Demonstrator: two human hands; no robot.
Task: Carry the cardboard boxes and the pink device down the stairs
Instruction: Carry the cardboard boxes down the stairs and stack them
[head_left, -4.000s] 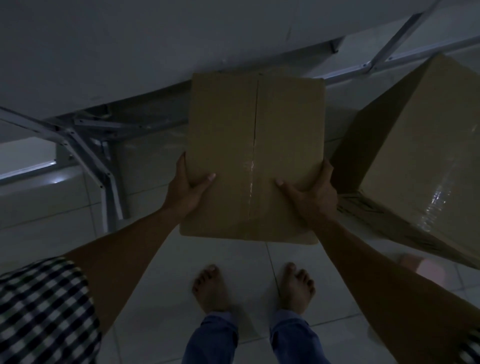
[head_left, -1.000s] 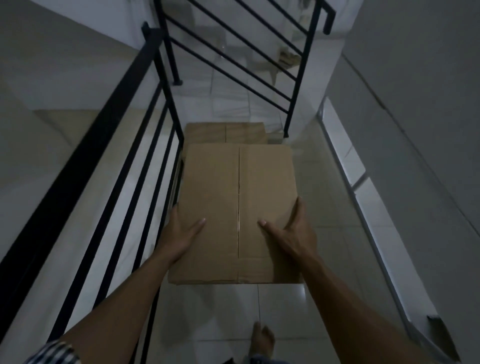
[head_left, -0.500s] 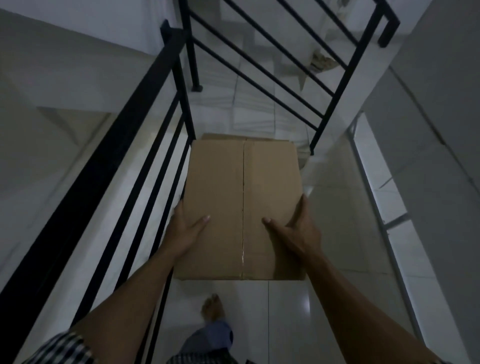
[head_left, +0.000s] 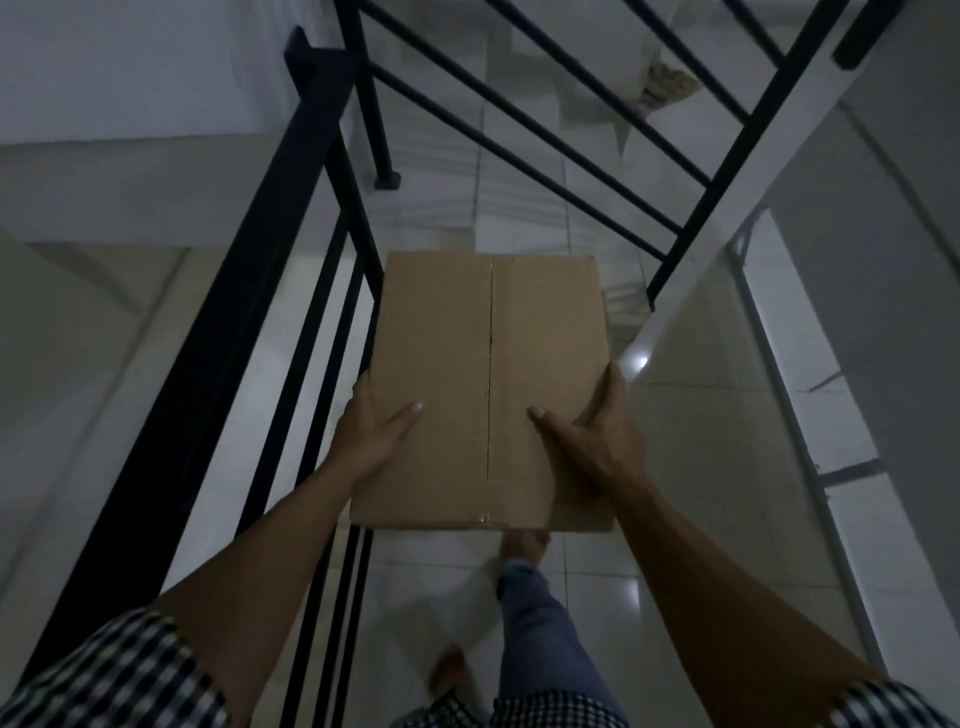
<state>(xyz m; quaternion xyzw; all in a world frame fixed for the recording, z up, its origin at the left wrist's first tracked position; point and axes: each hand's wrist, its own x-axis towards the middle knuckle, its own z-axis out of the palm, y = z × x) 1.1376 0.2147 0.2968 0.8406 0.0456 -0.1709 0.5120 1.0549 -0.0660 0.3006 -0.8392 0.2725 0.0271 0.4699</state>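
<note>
A brown cardboard box (head_left: 491, 338) with a taped centre seam is held out in front of me at about waist height. My left hand (head_left: 371, 434) grips its left edge, thumb lying on the top face. My right hand (head_left: 592, 434) grips the right edge the same way, thumb on top and fingers down the side. The box hides the floor and whatever lies directly beneath it. No pink device is in view.
A black metal railing (head_left: 249, 332) runs along my left and turns at a post (head_left: 387, 179). White tiled steps (head_left: 519, 171) descend ahead behind a second slanted railing (head_left: 727, 171). A grey wall (head_left: 883, 260) is on the right. My bare feet step on glossy tiles (head_left: 701, 467).
Four seconds ago I held the box beside a table and a larger box. Since then I have walked to the railed landing. The second box seen below a second ago is now hidden.
</note>
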